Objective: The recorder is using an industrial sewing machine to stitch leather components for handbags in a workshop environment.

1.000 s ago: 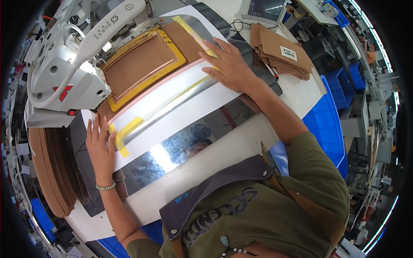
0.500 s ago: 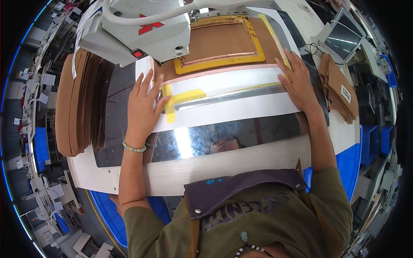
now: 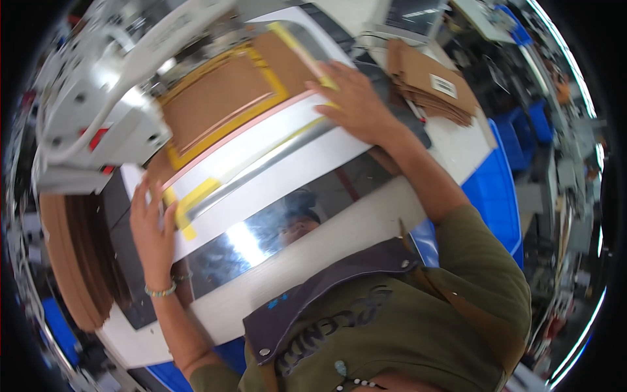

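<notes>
My left hand [image 3: 152, 222], a bead bracelet at its wrist, lies with fingers apart on the left end of a white template sheet [image 3: 241, 212] marked with yellow tape. My right hand [image 3: 353, 108] rests spread on the template's right end, over more tape. Between them a brown panel [image 3: 219, 98] sits inside a yellow rectangular frame [image 3: 260, 103], beside a pink strip. The white sewing machine head [image 3: 101, 117] hangs at upper left; its needle area is blurred. A shiny metal plate [image 3: 339, 189] shows under the sheet.
A stack of brown panels [image 3: 72, 261] stands left of the machine, another brown pile [image 3: 431, 81] at the upper right. A screen [image 3: 413, 16] is behind it. Blue bins [image 3: 491, 189] sit below the right table edge. Other workstations line both sides.
The view swung round and back, blurring the current frame. Both hands keep their spread positions on the template's ends, with little visible shift relative to it.
</notes>
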A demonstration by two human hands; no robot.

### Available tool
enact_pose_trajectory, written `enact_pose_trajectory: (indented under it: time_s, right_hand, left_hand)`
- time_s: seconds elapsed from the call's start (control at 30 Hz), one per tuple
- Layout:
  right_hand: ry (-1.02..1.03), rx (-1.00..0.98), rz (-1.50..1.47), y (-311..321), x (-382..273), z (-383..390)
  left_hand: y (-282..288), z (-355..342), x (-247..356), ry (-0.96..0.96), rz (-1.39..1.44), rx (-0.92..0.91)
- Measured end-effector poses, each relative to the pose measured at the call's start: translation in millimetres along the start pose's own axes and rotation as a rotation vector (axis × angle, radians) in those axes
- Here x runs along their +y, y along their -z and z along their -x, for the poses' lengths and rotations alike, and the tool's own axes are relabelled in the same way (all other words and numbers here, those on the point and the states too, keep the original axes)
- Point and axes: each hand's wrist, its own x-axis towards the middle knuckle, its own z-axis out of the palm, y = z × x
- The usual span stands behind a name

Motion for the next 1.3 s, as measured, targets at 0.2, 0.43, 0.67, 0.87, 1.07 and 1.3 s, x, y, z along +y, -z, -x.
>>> enact_pose_trajectory:
  time_s: [0.2,0.43,0.67,0.87,1.07,1.3]
  right_hand:
    - [-0.067,0.154,0.020,34.4,12.4,-6.2]
    - [-0.715,0.101,0.169,147.3,117.8,48.7]
    - [-0.777,-0.016,-0.043,145.3,145.5,73.1]
    - [-0.438,0.249,-0.678,134.4,88.6,-18.0]
    - [0.181,0.084,-0.365,20.7,-20.6,-148.2]
    - [0.306,-0.100,-0.063,-46.3,-98.6,-194.9]
  left_hand:
    - [-3.2,-0.9,-6.4,0.058,0.044,-0.074]
    - [-3.3,1.1,-8.6,0.053,0.007,-0.089]
    - [19.5,-3.6,-1.7,0.143,0.243,-0.126]
    - [39.8,-13.6,-13.7,0.139,0.241,-0.080]
    - [6.9,-57.9,-42.0,-0.004,0.090,-0.102]
    - [-41.0,-86.2,-62.8,0.138,0.334,-0.069]
